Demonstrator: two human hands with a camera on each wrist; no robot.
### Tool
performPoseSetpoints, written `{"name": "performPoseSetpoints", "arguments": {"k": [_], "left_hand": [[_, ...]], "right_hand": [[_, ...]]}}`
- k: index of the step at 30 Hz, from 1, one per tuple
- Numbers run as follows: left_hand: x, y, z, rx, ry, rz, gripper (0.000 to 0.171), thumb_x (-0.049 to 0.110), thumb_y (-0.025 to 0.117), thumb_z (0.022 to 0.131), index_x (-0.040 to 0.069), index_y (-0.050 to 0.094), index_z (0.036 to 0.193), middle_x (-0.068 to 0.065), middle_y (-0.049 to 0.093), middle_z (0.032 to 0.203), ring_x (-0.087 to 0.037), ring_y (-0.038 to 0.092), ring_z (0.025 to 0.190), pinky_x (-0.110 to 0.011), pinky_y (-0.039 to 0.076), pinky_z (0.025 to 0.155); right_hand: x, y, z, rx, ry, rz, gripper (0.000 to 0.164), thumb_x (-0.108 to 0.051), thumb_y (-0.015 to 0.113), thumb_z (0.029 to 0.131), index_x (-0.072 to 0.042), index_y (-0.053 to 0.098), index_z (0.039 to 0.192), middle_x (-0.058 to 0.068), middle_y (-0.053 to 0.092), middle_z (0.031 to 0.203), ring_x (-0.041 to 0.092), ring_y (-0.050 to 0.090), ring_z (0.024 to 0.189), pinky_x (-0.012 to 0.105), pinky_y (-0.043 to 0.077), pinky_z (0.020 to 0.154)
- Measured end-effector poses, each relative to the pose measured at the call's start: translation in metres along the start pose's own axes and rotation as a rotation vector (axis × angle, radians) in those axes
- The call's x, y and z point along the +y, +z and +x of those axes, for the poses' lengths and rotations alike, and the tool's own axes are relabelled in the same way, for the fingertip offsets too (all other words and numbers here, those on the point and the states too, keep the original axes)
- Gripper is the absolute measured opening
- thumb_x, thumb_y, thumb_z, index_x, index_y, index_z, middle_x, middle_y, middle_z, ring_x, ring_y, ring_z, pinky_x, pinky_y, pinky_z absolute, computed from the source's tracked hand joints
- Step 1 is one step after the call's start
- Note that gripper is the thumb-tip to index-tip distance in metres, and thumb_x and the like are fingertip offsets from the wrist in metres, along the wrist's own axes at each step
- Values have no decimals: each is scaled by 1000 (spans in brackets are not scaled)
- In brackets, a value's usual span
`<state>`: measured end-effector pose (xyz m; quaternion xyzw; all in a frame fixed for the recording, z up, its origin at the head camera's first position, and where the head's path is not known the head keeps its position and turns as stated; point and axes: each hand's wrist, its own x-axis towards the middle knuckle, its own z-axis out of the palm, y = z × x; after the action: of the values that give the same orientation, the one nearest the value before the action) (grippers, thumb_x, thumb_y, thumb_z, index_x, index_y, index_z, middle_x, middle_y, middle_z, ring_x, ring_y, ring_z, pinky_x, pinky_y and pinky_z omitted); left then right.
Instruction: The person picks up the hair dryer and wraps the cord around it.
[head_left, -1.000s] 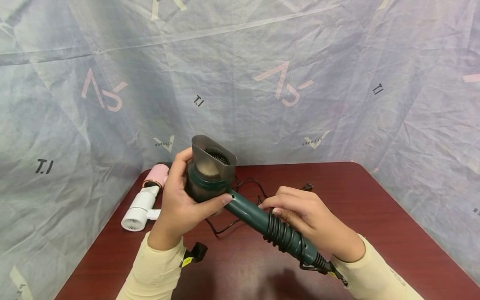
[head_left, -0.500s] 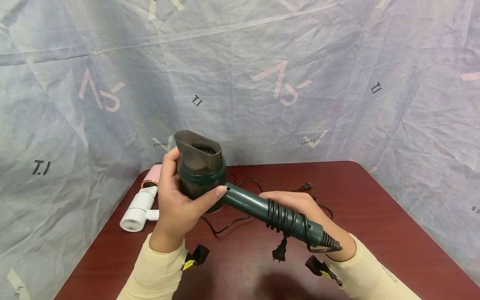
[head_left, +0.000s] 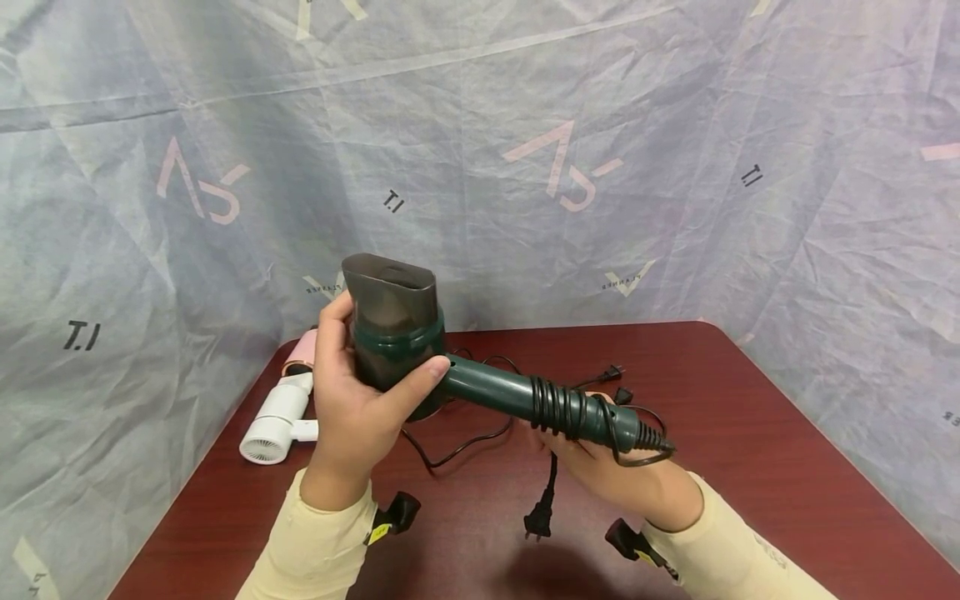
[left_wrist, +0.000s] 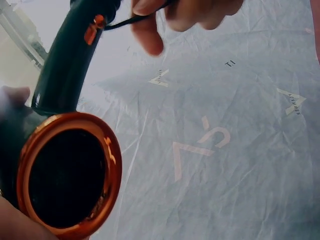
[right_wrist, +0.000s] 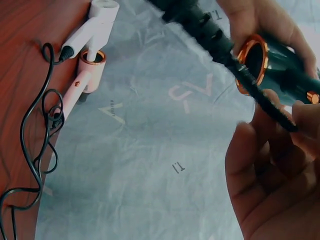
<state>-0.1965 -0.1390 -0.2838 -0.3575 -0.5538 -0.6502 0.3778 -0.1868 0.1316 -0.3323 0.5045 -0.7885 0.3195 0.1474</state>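
Observation:
My left hand (head_left: 360,412) grips the head of a dark green hair dryer (head_left: 487,387), thumb by the handle joint. Its smoky nozzle (head_left: 393,302) points up. A copper ring (left_wrist: 116,165) rims the other end in the left wrist view. Black cord (head_left: 557,407) is coiled round the handle, which slants down to the right, held over the table. Behind and under the handle, partly hidden by it, my right hand (head_left: 626,479) pinches the cord between thumb and fingers, also visible in the right wrist view. The cord's plug (head_left: 538,518) dangles below.
A white hair dryer (head_left: 273,421) and a pink hair dryer (head_left: 303,352) lie at the table's left edge. Their black cords (head_left: 457,452) loop over the red-brown table (head_left: 705,400), with plugs (head_left: 612,372) at the back right. Grey printed sheeting (head_left: 480,167) stands behind the table.
The green hair dryer has shifted left and up, its handle now closer to level. My right hand has passed from above the handle to behind and below it, and the plug hangs into view.

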Motion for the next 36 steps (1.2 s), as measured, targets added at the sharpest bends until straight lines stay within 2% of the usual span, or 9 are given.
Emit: {"name": "performPoseSetpoints", "arguments": {"k": [1,3,5,10,15,18,27,31,36], "left_hand": [[0,0,0,8,-8,5,82,-11,83,71,-4,45,143,-21,62,123,-31,64,106,-34,56,90],[1,-1,0,25,-18,10,82,-11,83,72,-2,45,143,-21,61,125,-31,63,107,-34,56,91],[3,-1,1,38,-20,17,81,-10,84,72,-2,45,143,-22,60,126,-31,63,108,-34,56,91],[14,5,4,63,-20,57,78,-10,83,74,-2,46,143,-20,60,126,-30,63,109,-32,56,91],[22,10,4,101,-24,100,77,-12,81,74,-4,46,141,-18,60,125,-28,62,109,-30,55,92],[22,11,4,117,-28,106,77,-13,81,73,-4,46,141,-18,59,125,-28,62,109,-30,55,92],[19,8,5,174,-21,118,77,-12,80,74,-3,44,142,-16,59,126,-28,60,109,-29,55,90],[18,7,6,205,-24,114,76,-12,80,75,-2,44,141,-15,59,125,-27,60,109,-29,54,90],[17,6,7,196,-21,122,76,-11,80,75,-2,44,141,-16,59,125,-28,60,108,-29,54,90]], "right_hand": [[-1,1,0,23,8,-259,13,1,59,102,-12,58,102,-6,53,81,-3,48,76,9,44,77],[-2,3,4,147,70,27,18,-3,62,102,-20,62,105,-10,59,83,-2,53,75,14,48,69],[-3,5,6,143,70,-4,17,-6,62,102,-23,60,102,-11,59,84,-1,52,74,18,48,67],[-5,7,11,128,97,-62,21,-15,60,106,-26,63,123,-15,55,87,-2,49,74,19,46,67],[-5,10,11,94,139,-73,29,-22,60,106,-25,59,135,-13,60,111,-3,53,77,19,49,67],[-3,13,12,88,116,-67,25,-22,61,106,-23,59,131,-11,62,118,-3,52,74,17,48,65],[-12,18,10,-13,49,-110,8,-26,68,102,-27,61,102,-21,59,94,-8,57,81,11,50,72],[-15,19,10,15,-80,-179,17,-17,70,98,-25,56,92,-23,58,94,-8,52,81,8,43,74],[-17,17,13,81,-152,-124,32,-1,67,79,-22,44,80,-21,63,89,-13,49,74,4,36,64]]}}
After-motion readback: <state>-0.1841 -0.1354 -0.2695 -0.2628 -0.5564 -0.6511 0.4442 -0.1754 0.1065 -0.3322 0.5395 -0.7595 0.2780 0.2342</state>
